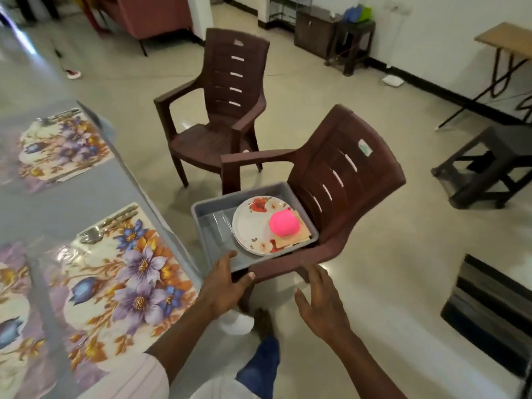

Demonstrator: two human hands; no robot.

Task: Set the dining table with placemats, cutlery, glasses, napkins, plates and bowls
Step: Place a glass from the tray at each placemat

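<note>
The grey tray (211,210), holding a floral plate (253,228), pink bowl (285,224) and napkins (288,242), sits on a brown plastic chair (345,174). The left hand (223,286) grips its near corner. The right hand (322,303) hovers with fingers spread. The chair's sticker (365,148) is too blurred to read.

Just beyond the left hand (221,283) and the right hand (322,300) I see a brown plastic chair (345,168). A second chair (230,67) of the same kind stands farther off, past the left hand. The floor (374,283) is pale glossy tile with soft glare. Right of the right hand sit a dark stool (486,165) and a striped mat (489,312). Far beyond them I make out a white wall (431,53) with dark skirting, a wooden-topped bench (506,38) and a dark cabinet (313,27).
</note>
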